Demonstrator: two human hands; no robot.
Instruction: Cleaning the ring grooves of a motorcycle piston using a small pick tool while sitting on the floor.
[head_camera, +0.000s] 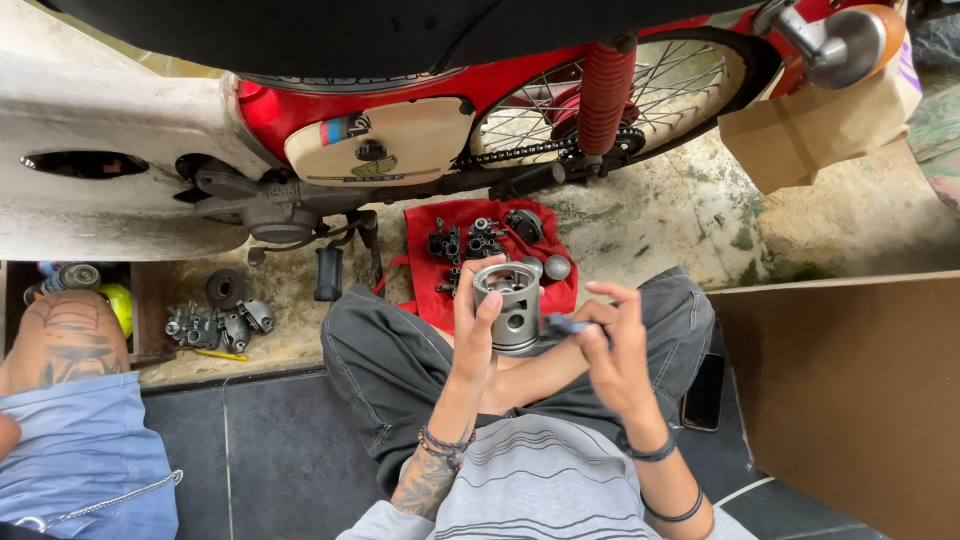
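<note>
— Where was the piston (510, 306)?
— Held upright above the person's lap, the left hand (476, 325) wrapped round its side, open crown up for a clear look.
— And the right hand (612, 345)?
— Fingers pinched shut on a small dark tool (566, 324) aimed at the piston's skirt. Loose parts waited on a red cloth (540, 290) beside the motorbike (420, 120).

A dull grey metal piston (513, 305) shows against a red cloth (425, 290), near a red and cream motorbike (380, 140), grey trousers (390, 370), a grey-striped shirt (540, 485) and brown cardboard (850, 390).
</note>
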